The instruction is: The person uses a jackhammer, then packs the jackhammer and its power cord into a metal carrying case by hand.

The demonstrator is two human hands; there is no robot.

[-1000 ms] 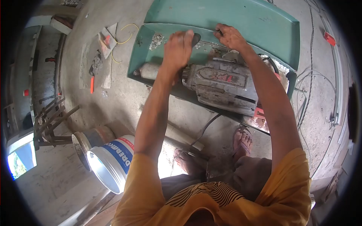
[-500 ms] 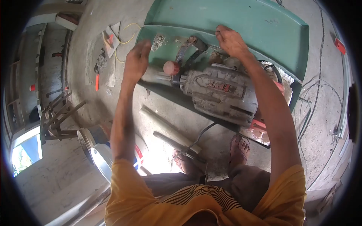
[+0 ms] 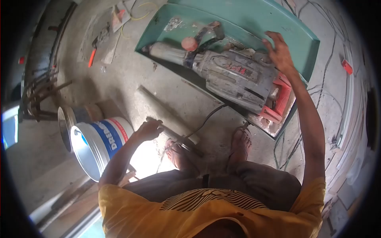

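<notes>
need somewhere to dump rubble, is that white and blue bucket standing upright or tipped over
Tipped over. The white and blue bucket lies on its side on the concrete floor, open mouth facing the camera, beside the left hand.

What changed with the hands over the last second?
The left hand left the machine's front end, swung down and back, and now closes on a metal rod lying on the floor near the feet. The right hand slid from the green tray's inner edge to the rear of the demolition hammer, fingers spread. The hammer still lies in the tray; the white bucket stays put.
</notes>
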